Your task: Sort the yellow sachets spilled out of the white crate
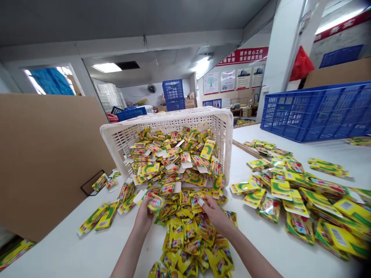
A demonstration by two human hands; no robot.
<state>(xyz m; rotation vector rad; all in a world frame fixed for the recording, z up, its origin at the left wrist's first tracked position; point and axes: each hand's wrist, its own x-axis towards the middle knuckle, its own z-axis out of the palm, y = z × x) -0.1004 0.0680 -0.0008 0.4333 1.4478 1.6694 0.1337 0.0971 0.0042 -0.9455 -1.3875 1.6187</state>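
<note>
A white plastic crate (223,127) lies tipped on its side on the white table (261,247), spilling several yellow-green snack packets (174,162) toward me. My left hand (145,214) is closed around one packet (155,202) at the front of the pile. My right hand (213,212) rests on the heap (188,235) below the crate's mouth, fingers pinching the white edge of a packet (199,201). More packets trail down the table between my forearms.
A second spread of packets (304,193) covers the table to the right. Behind it stands a blue crate (315,112). A large cardboard sheet (43,162) leans at the left. Loose packets (101,216) lie beside it. Stacked blue crates (173,94) are far back.
</note>
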